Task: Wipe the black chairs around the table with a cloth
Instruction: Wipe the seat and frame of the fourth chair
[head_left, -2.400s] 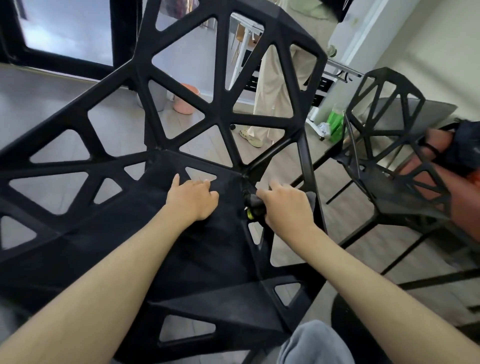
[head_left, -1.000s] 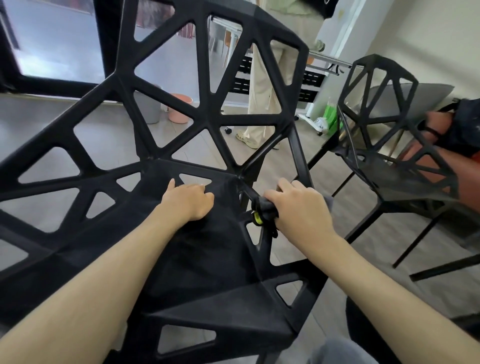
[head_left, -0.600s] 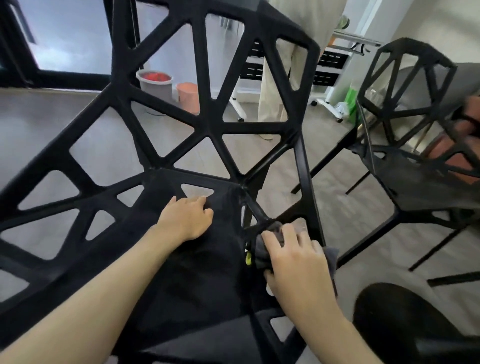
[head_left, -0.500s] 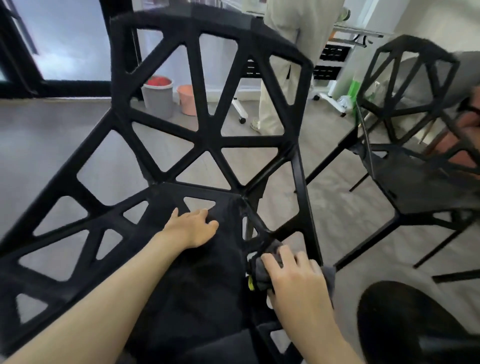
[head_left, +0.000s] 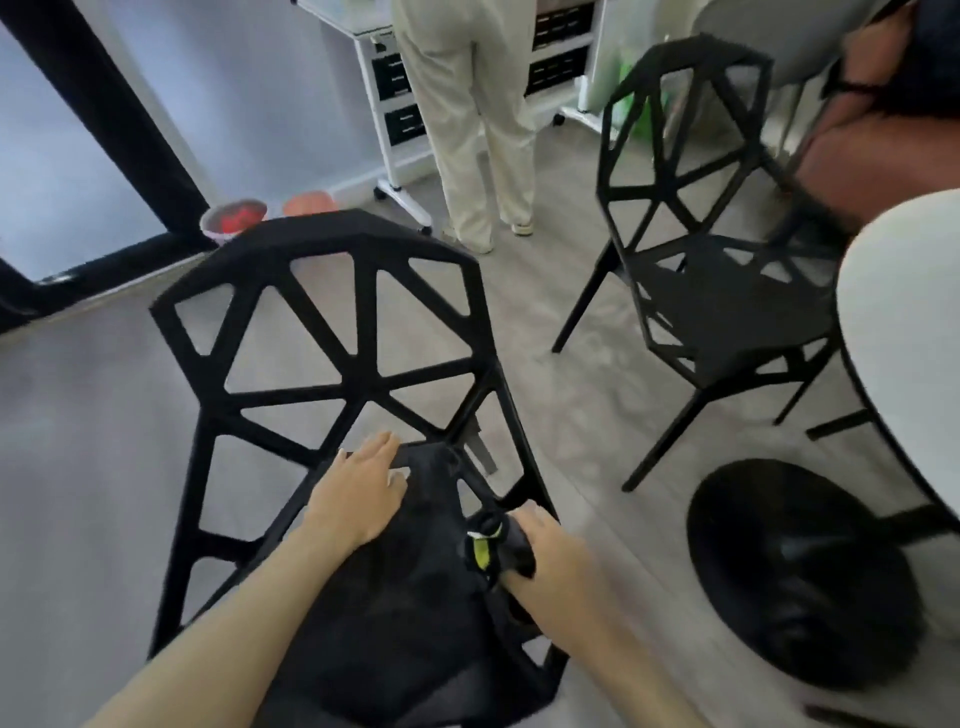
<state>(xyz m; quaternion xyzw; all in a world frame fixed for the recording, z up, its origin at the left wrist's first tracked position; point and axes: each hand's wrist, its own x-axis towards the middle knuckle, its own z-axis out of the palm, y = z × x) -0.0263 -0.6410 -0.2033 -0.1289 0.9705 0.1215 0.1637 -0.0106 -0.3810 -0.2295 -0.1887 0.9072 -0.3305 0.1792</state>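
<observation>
A black chair with a back of open triangles fills the lower left and the middle of the frame. Its seat is at the bottom centre, and its back rises toward the upper middle.

The left hand lies flat on the rear part of the seat, just below the back. Its fingers are straight and together, and they hold nothing. The right hand is at the right edge of the same seat, in the lower middle of the frame. Its fingers are curled around a dark cloth, which is bunched up and has a small yellow-green tag. The cloth is pressed against the seat edge, near the place where a bar of the frame goes down.

A second black chair of the same form stands in the right half of the frame, well apart from the first one. At the right edge is the rim of a white round table, and its black round base rests on the grey floor in the lower right.

In the upper middle a person in light trousers stands beside a white cart with drawers. Near the upper left, behind the top of the first chair, stand a grey bucket with red contents and an orange bucket. In the upper right corner another person is partly visible, too blurred to describe.
</observation>
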